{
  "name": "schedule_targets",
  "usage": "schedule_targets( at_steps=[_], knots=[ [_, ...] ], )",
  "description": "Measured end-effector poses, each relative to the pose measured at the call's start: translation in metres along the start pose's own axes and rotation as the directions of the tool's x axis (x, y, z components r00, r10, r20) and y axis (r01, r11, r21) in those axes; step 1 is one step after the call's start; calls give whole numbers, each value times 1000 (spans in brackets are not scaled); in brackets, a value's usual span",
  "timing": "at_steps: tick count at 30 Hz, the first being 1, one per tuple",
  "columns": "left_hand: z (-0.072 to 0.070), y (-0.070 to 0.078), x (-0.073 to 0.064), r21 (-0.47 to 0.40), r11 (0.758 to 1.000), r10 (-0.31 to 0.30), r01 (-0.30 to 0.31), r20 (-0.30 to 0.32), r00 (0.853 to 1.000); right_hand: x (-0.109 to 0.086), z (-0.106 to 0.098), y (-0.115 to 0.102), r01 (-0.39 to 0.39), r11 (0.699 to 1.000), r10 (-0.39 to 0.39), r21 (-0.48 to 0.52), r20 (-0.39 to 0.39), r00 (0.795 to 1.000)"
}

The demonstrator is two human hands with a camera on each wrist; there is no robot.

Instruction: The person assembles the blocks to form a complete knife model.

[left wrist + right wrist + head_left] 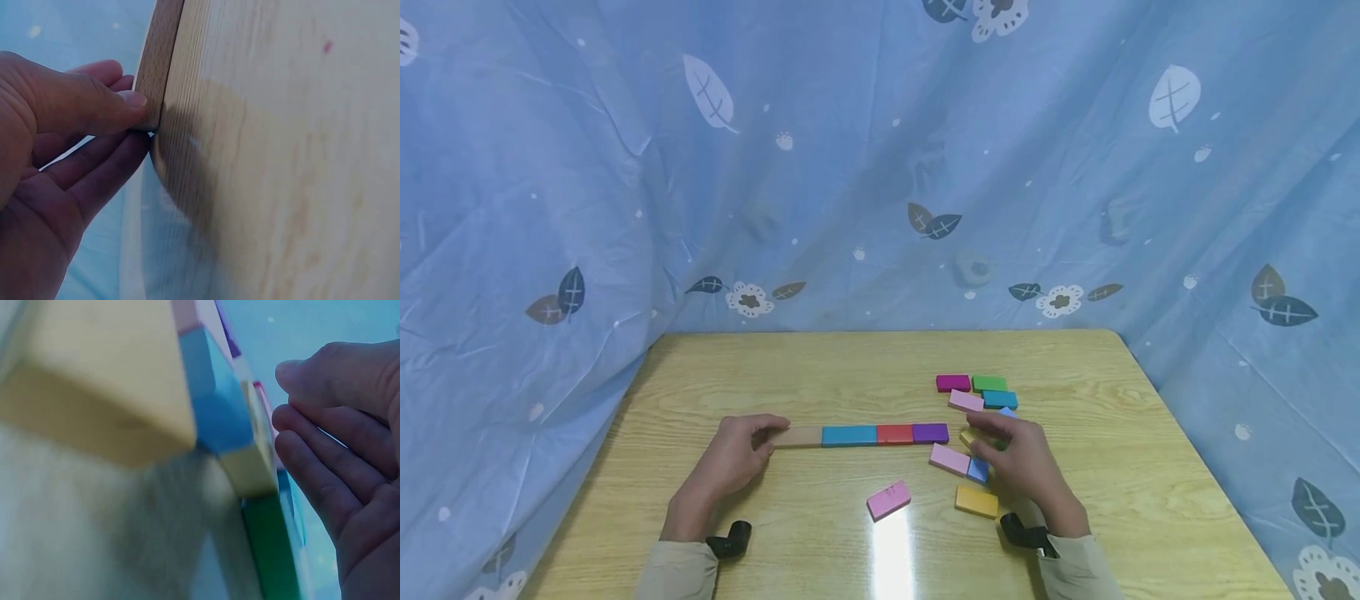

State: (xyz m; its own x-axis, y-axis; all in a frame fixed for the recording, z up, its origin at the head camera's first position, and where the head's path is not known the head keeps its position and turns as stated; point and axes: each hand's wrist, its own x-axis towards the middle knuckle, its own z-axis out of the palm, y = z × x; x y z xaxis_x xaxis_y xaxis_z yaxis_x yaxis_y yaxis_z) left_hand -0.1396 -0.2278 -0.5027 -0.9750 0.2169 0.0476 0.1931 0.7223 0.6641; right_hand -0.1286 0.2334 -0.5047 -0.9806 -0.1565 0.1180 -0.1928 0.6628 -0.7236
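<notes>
Tan block (801,437) lay on the wooden table (805,542) at the left end of a straight row, with a blue block (849,436), a red block (895,434) and a purple block (930,433) following it to the right. Its outer end sat between the thumb and fingers of the left hand (737,454), which pinched it: the thumb (125,103) pressed one side, while the other fingers curved behind and around the end, leaving most of its length uncovered. At the other side, the right hand (1026,454) hung over the loose blocks, its fingers gently bent, thumb a little apart from them, with nothing held. A yellow block (967,436) lay partly hidden just by those fingertips; whether they touched it could not be told. Near that hand were a pink block (950,460), a small light-blue block (978,470) and an orange block (977,501), and farther off, a magenta block (952,383) and a green block (990,383).
</notes>
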Motion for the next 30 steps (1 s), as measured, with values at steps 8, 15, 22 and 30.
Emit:
schedule_targets(
  at_steps=[8, 15, 22, 30],
  knots=[
    [-1, 3, -2, -6, 1000, -21, 21, 4, 1000, -15, -4, 11, -63, 998, 62, -15, -78, 995],
    [0, 3, -2, -7, 999, -34, 35, 4, 999, -19, -9, 13, -55, 993, 46, -104, -89, 995],
    [0, 2, -1, -8, 1000, -28, 28, 6, 1000, -20, -13, 16, -36, 985, 19, -171, -100, 995],
    [-1, 2, -1, -10, 1000, -15, 15, 6, 1000, -19, -10, 15, 11, 981, -24, -192, -67, 997]
  ],
)
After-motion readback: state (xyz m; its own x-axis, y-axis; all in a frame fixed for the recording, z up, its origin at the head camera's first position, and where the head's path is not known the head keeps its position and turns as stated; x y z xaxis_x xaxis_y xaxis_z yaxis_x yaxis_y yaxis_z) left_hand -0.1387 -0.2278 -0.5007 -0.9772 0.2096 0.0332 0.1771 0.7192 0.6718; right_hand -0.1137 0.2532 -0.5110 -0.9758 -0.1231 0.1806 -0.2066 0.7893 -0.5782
